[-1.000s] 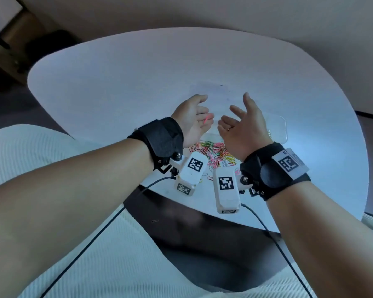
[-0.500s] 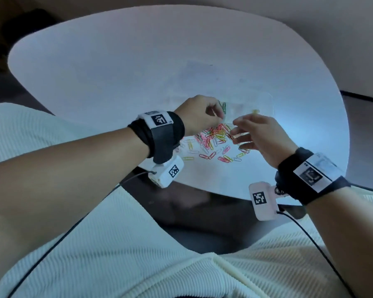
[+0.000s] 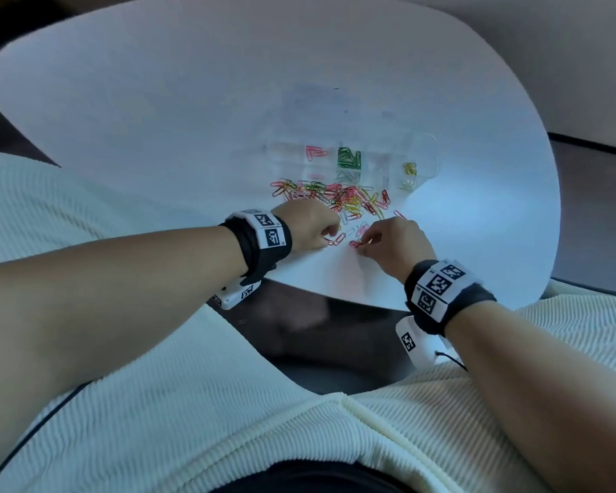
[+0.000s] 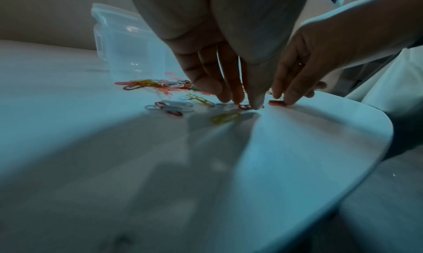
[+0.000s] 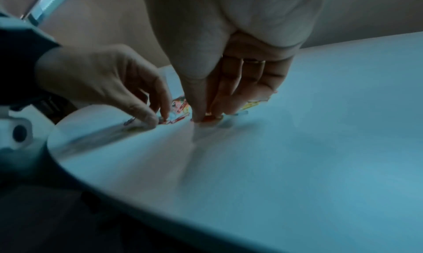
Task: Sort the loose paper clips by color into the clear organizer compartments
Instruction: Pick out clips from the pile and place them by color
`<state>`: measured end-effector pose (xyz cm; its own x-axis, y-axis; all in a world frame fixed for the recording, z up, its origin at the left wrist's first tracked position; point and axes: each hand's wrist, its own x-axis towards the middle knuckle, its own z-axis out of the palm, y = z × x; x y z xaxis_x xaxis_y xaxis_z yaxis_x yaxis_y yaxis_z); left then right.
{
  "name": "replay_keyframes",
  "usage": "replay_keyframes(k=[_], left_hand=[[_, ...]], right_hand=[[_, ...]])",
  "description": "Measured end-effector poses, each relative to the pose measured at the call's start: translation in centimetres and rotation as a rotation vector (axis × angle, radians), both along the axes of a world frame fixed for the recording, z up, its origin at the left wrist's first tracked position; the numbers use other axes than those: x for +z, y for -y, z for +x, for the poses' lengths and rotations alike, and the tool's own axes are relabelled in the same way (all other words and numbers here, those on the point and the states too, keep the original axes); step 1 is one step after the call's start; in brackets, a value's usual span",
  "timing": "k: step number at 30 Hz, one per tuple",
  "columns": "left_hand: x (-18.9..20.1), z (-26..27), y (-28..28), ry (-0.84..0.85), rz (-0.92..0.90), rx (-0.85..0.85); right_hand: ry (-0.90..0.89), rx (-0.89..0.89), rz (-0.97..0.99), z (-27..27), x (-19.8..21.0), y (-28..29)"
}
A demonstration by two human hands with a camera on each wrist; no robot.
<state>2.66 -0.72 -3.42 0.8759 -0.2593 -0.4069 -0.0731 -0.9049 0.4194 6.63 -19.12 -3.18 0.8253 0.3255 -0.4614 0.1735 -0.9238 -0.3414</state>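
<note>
I'm at the picking step: both hands are down at the near edge of the loose clips (image 3: 338,202), which lie scattered on the white bench (image 3: 157,101) just in front of the clear organizer (image 3: 424,151). My left hand (image 3: 308,227) has its fingers (image 4: 219,88) curled down, tips closing on a dark red clip (image 4: 245,106); my right hand (image 3: 393,241) pinches a red clip (image 3: 355,243) against the bench. Neither clip looks lifted yet. Pink (image 3: 315,152), green (image 3: 349,158) and yellow (image 3: 409,169) clips already sit in separate compartments, so the sort is underway with most clips left. Next, I'd judge, each clip needs raising and carrying to its matching compartment. The organizer's dividers are faint, and both wrist views are blurred, so the exact grip is hard to confirm.
</note>
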Motion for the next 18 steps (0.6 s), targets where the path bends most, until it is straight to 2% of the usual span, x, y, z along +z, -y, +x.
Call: replay_keyframes(k=[5,9,14,18], left_hand=[[-0.3,0.0,0.6,0.014,0.058,-0.102],[-0.3,-0.2,0.4,0.010,0.042,-0.098],[-0.5,-0.3,0.4,-0.032,0.030,-0.082],[-0.4,-0.5,0.4,-0.054,0.010,-0.078]], right_hand=[[0.121,0.148,0.064,-1.1,-1.0,-1.3],[0.189,0.230,0.042,-1.7,-1.6,-2.0],[0.190,0.223,0.011,-1.6,-1.5,-2.0],[0.122,0.186,0.029,-1.7,-1.7,-2.2]])
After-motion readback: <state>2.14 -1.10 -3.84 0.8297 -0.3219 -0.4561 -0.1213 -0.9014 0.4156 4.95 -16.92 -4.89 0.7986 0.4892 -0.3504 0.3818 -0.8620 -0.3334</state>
